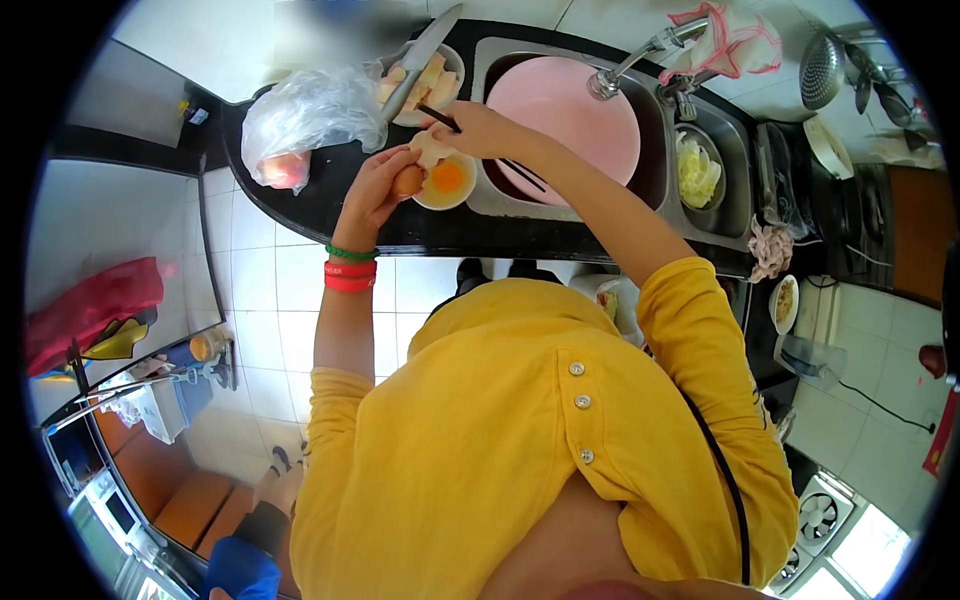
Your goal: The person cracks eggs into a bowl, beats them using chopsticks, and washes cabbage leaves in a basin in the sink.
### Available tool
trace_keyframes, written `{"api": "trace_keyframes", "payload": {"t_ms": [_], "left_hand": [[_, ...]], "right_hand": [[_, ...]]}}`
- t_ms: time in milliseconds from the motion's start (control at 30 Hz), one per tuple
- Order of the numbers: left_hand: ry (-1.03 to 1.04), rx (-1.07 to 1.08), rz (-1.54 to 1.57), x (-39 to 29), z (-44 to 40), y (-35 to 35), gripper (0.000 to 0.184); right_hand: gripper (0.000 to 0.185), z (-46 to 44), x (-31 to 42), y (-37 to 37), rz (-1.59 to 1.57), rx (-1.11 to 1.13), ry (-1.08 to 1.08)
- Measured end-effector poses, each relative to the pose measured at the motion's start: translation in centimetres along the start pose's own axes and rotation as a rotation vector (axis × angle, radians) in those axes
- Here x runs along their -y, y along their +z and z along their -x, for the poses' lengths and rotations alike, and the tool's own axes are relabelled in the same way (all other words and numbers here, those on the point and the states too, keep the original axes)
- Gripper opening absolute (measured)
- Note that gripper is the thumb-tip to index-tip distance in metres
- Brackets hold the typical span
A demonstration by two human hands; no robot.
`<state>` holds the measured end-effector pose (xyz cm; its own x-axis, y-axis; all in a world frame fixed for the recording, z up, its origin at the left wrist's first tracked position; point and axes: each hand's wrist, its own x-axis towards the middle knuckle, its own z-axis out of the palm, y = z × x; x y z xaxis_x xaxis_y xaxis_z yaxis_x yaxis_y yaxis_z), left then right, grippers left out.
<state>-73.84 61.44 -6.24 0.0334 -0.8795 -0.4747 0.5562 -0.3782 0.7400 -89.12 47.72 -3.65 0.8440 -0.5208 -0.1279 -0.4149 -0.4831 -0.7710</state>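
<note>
My left hand (376,188) is closed around a brown egg (408,182), which may be a cracked shell. My right hand (478,130) grips dark chopsticks (524,176) that stick out on both sides of the fist. Between the two hands is a pale piece (431,150) that looks like eggshell; which fingers hold it I cannot tell. Just below and beside the hands stands a white bowl (424,203) with an orange-yellow yolk in it. Beyond the hands, a bowl (457,68) of pale yellowish chunks has a large knife (425,50) lying across it.
A clear plastic bag (310,115) with reddish round items lies left on the black counter (330,215). To the right, a pink basin (570,110) fills the sink under the faucet (640,60). Cut cabbage (697,172) sits in a smaller sink. Another person's leg (275,495) shows lower left.
</note>
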Motion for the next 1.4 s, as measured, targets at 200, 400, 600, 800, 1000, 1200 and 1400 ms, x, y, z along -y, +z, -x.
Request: {"api": "trace_keyframes", "payload": {"t_ms": [200,400,600,800,1000,1200,1400], "left_hand": [[-0.010,-0.022,-0.001,-2.1,0.4,1.5,0.028],[0.060,-0.026,0.383,-0.2,2.2,-1.1,0.036],[0.181,-0.072,0.629,1.8,1.9,-3.2,0.027],[0.240,-0.054,0.612,2.9,1.7,-2.2,0.032],[0.308,0.004,0.463,3.4,3.8,-0.1,0.044],[0.440,-0.227,-0.022,3.9,7.1,4.1,0.030],[0.501,-0.341,-0.285,4.4,7.9,1.6,0.036]], "right_hand": [[0.027,0.3,-0.5,-0.6,-0.067,-0.124,-0.040],[0.023,12.6,-2.4,-6.2,-0.728,-0.206,0.371],[0.026,32.6,-7.8,-10.8,-0.698,-0.555,0.615],[0.035,49.5,-17.8,-6.4,-0.124,-0.760,0.902],[0.056,56.2,-20.4,-2.4,0.571,-0.691,1.215],[0.036,50.8,-15.7,-3.8,0.213,-0.700,0.972],[0.030,31.0,-5.1,-1.8,-0.261,-0.492,0.480]]}}
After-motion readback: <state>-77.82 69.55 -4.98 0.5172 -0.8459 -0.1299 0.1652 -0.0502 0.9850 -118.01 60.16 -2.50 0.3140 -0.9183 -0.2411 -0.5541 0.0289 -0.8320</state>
